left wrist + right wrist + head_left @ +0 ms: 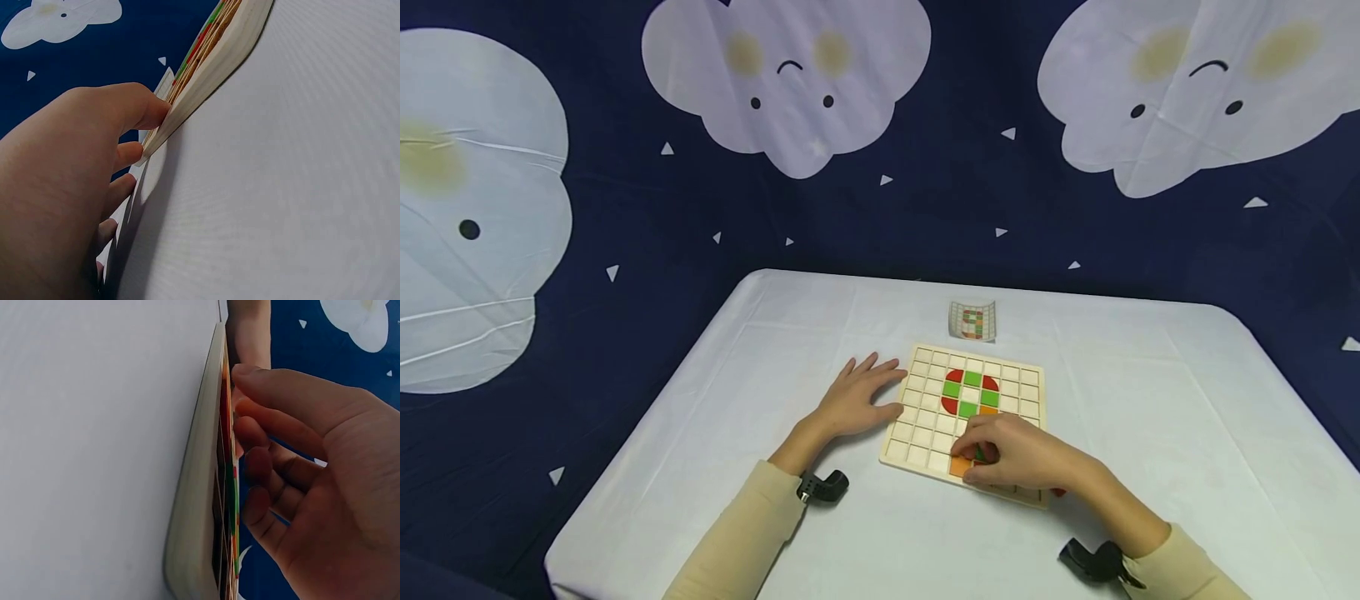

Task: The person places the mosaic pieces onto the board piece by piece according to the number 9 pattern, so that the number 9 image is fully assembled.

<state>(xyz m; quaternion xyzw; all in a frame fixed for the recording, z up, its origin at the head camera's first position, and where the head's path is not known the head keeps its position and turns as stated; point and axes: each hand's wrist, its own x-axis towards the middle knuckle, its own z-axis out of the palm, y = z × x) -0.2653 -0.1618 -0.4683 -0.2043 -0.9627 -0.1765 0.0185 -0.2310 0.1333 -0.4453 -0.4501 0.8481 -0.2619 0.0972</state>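
Note:
A pale wooden grid board lies on the table with red, green and orange tiles in some cells. My left hand rests at its left edge, fingers spread, thumb and index finger touching the rim; in the left wrist view the thumb lies against the board's side. Over the lower right part, my right hand has its thumb and index finger at an orange tile in the bottom row, pinching it low against the board. Its other fingers are curled. The hand hides several cells.
Behind the board lies a small printed card showing a coloured grid pattern. A red piece peeks out by the board's right edge, under the right wrist. White cloth covers the table; a dark cloud-print curtain hangs behind it.

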